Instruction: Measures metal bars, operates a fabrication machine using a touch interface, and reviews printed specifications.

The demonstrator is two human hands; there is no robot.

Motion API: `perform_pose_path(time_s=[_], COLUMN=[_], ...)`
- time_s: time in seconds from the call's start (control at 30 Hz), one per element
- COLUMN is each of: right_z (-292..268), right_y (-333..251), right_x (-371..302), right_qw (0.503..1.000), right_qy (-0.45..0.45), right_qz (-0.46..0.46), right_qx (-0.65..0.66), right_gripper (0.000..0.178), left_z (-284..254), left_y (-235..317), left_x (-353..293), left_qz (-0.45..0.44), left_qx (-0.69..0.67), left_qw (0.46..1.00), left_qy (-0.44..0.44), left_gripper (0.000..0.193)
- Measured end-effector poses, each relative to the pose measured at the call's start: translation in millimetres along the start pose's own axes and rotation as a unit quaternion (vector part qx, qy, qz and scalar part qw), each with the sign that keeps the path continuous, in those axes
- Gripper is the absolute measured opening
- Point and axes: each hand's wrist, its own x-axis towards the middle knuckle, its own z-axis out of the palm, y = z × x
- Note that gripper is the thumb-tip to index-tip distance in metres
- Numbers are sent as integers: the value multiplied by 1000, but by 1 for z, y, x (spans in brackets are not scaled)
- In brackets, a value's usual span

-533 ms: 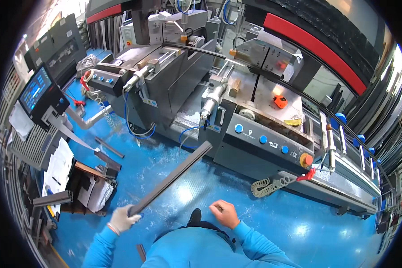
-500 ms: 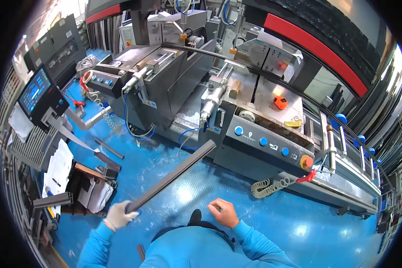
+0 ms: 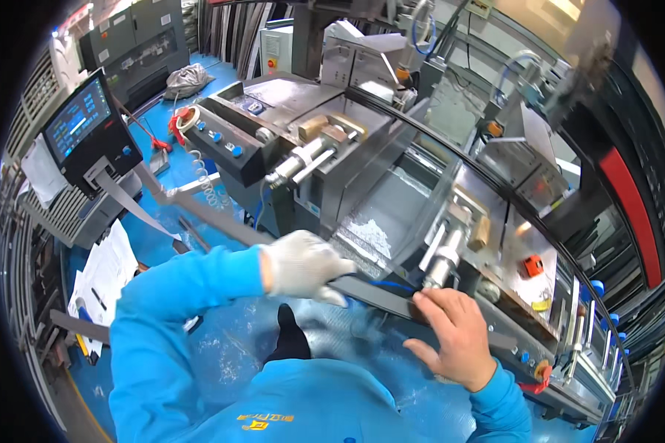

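Head view, nearest first: my left hand, in a white work glove, is wrapped tight round a long dark metal bar that runs across in front of me, low beside the grey machine. My right hand is bare and lies on the same bar farther along; its fingers curl over the top edge, so I read it as a grasp, though I cannot see the underside.

What worries me from here: the bar is long, and its far end reaches past my left arm toward the grey arm of the screen stand. A quick swing could knock that stand or the coiled white hose. The bare hand sits just beside the two silver cylinders; a slip along the bar could pinch or cut those fingers. White chips lie in the trough next to the glove, and the blue floor looks glossy, so footing may be poor.

Signs and labels: white paper sheets lie low on the left. A blue-lit screen stands above them. A small orange block sits on the machine bed to the right. A red stripe curves along the far right housing.
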Motion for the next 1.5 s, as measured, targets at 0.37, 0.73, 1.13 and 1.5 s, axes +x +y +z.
perform_pose_path(time_s=[0.37,0.73,1.13,1.5], right_z=[1,105,103,47], right_y=[119,470,442,200], right_x=[142,208,245,182], right_qw=[940,933,953,977], right_qy=[-268,-90,-135,-163], right_qz=[132,129,137,138], right_qx=[-166,-324,-234,-26], right_gripper=[56,54,29,30], left_z=[-22,29,45,-2], left_y=[-151,-179,-176,-169], left_x=[131,198,200,153], left_qz=[68,33,10,82], left_qx=[-47,-82,24,21], left_qw=[994,993,1000,948], left_qy=[-72,-75,-8,307], left_gripper=[46,48,56,75])
